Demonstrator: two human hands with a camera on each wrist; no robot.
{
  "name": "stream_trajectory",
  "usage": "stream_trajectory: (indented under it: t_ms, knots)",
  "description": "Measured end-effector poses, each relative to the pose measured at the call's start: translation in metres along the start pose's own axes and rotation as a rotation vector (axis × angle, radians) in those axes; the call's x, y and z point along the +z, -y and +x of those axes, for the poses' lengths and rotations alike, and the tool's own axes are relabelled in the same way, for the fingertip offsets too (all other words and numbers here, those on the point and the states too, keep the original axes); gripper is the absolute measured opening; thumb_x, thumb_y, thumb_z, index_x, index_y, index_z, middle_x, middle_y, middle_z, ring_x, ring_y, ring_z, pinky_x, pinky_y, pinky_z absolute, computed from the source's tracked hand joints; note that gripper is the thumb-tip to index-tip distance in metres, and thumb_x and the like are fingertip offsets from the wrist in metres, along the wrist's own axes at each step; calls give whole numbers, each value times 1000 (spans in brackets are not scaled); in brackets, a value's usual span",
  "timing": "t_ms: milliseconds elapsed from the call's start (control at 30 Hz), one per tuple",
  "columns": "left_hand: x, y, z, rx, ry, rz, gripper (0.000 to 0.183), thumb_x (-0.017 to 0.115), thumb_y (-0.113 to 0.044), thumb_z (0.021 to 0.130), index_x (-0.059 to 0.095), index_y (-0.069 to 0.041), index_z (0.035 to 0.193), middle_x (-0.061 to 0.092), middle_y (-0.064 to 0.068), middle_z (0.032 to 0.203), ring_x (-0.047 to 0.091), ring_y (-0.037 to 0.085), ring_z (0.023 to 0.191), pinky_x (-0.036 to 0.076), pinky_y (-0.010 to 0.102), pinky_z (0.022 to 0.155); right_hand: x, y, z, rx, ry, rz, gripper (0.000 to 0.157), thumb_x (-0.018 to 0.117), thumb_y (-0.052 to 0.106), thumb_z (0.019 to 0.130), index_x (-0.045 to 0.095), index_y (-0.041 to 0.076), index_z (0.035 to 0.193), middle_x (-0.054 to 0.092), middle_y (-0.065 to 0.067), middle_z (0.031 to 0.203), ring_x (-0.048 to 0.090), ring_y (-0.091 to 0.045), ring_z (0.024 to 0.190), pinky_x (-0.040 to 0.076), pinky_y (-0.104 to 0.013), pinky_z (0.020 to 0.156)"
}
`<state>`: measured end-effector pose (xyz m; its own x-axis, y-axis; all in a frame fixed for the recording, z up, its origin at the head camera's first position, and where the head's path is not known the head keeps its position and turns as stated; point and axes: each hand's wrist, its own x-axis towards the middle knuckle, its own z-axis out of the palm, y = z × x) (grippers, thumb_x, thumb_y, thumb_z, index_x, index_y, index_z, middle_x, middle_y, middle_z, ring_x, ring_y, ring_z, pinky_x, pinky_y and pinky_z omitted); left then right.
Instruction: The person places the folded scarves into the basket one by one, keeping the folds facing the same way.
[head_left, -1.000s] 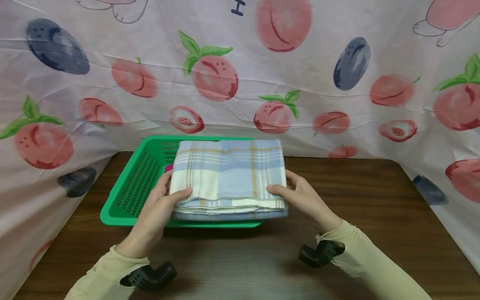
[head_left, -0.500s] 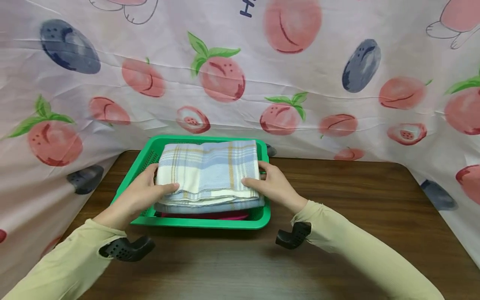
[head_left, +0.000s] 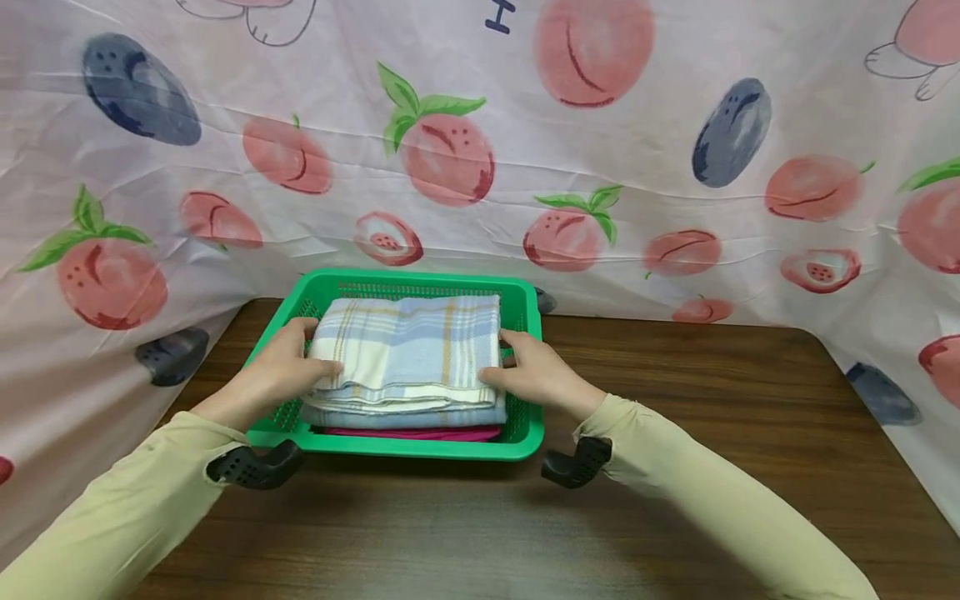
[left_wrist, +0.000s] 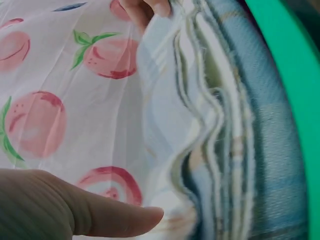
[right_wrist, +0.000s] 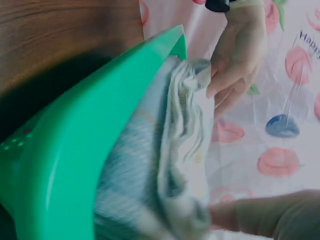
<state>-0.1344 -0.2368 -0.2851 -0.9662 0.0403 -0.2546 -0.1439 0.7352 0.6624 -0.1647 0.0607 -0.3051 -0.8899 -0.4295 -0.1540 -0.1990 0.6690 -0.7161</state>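
A folded plaid blanket (head_left: pixel 405 350) in white, pale blue and tan sits inside the green plastic basket (head_left: pixel 420 448). My left hand (head_left: pixel 281 362) holds its left side, thumb on the top layer and fingers down along the edge. On the opposite side my right hand (head_left: pixel 536 371) grips it the same way. Beneath the blanket a strip of magenta cloth (head_left: pixel 420 433) shows along the front. In the left wrist view, the stacked folds of the blanket (left_wrist: pixel 215 125) face the basket rim (left_wrist: pixel 290 90). The fingers under the blanket's sides are mostly hidden.
The basket stands toward the back left of a dark wooden table (head_left: pixel 675 417). Behind it hangs a white curtain (head_left: pixel 480 233) printed with fruit. A black wrist device (head_left: pixel 255 465) is worn on the left wrist, another black device (head_left: pixel 576 462) on the right.
Both hands have carried the blanket left and lowered it from above the basket into it. The basket's right rim and the magenta cloth at the front have come into sight.
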Motion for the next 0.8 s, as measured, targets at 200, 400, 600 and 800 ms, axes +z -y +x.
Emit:
stream_trajectory:
  t_ms: [200,400,600,800]
  knots:
    - [-1,-12,-1,85,-48,201,72,63,-25,90,30,12,142,21,40,143,29,52,127,35,62,97,-4,9,-5,-169,-81,-179,64,62,18,90,35,1,146,33,-23,148,53,-34,120,46,-45,96]
    - [6,-22,-2,187,-105,421,67,78,-27,76,53,12,125,39,38,131,35,52,119,35,59,96,-5,12,3,-393,-20,-430,42,57,0,87,58,2,129,39,-28,144,39,-41,133,38,-48,106]
    - [7,-21,3,219,-78,524,60,83,-25,67,63,11,111,57,29,110,49,44,101,42,50,84,-6,14,12,-366,108,-504,48,55,-5,84,57,3,132,44,-28,140,45,-37,130,47,-42,95]
    - [12,-22,17,221,34,541,38,80,-13,68,61,9,93,60,17,83,52,28,74,44,37,64,0,18,11,-293,192,-532,52,57,-4,83,56,6,134,52,-25,127,55,-31,105,48,-36,75]
